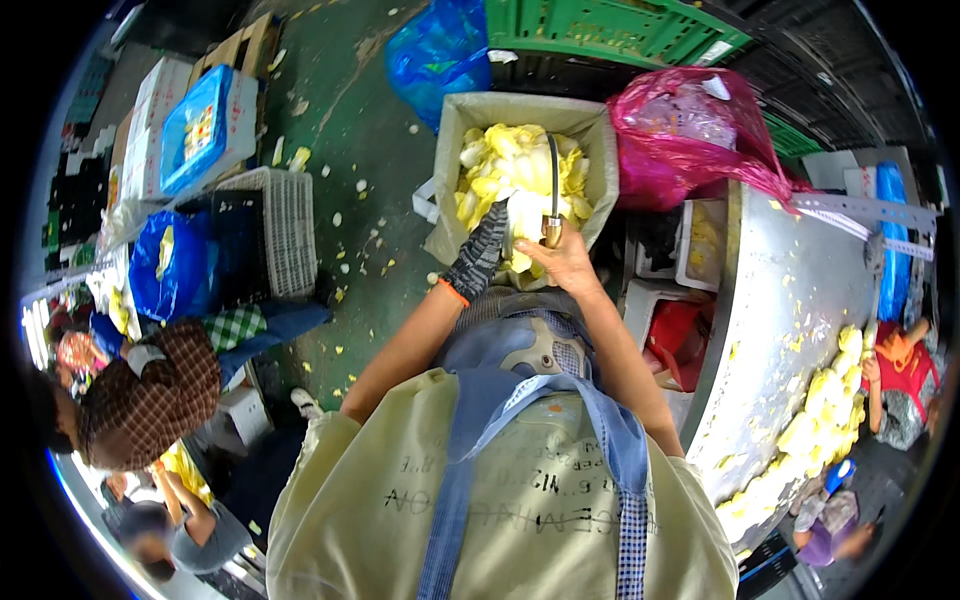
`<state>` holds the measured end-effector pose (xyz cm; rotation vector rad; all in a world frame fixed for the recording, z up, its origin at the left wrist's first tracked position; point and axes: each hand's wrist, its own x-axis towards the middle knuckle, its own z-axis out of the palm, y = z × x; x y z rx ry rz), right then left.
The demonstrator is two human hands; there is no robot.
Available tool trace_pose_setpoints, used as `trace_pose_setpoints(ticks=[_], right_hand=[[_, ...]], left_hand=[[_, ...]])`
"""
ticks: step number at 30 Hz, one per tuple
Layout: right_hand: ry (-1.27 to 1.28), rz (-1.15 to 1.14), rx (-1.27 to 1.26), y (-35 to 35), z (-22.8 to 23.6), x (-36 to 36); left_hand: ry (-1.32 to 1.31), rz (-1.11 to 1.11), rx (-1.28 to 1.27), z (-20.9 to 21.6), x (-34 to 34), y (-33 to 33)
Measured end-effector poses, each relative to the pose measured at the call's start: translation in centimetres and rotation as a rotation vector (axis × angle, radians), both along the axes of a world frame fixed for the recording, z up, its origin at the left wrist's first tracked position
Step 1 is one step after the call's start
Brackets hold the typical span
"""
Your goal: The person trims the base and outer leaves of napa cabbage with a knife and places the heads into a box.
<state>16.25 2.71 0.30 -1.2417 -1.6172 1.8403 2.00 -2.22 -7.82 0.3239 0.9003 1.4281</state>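
My right hand (565,258) is bare and wraps round the wooden handle of a sickle (555,185), whose thin dark blade points away from me and hooks at its tip. My left hand (482,252), in a grey-black knit glove with an orange cuff, grips a pale cabbage (526,222) from its left side. The right thumb lies close to the cabbage's near end. Both hands are over the near part of a bin (455,125) lined with a whitish sack. Yellow and white cabbage leaves (515,155) are heaped in the bin. My left fingertips are partly hidden.
To the right stands a metal table (775,300) with yellow cabbages (825,420) along its far side. A pink plastic bag (690,130) and a blue bag (437,55) flank the bin. Leaf scraps litter the green floor (350,130). Several people work at both sides.
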Motion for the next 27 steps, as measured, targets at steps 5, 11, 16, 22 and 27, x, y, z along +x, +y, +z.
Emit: trace_pose_setpoints(ticks=[5, 11, 16, 22, 27], right_hand=[[0.354, -0.292, -0.356, 1.0, 2.6, 4.1], [0.599, -0.593, -0.287, 2.9, 1.9, 13.8], [0.522, -0.893, -0.042, -0.8, 6.8, 30.3], [0.338, -1.837, 0.322, -11.4, 6.4, 52.1], [0.121, -2.33, 0.419, -23.0, 6.6, 68.6]], left_hand=[[0.285, -0.15, -0.271, 8.0, 2.7, 1.8], [0.225, -0.323, -0.31, 5.5, 3.3, 2.5], [0.068, -0.526, -0.245, 0.5, 4.6, 3.6], [-0.004, -0.582, -0.329, 1.2, 11.5, 6.2], [0.05, -0.693, -0.344, -1.0, 16.0, 8.2]])
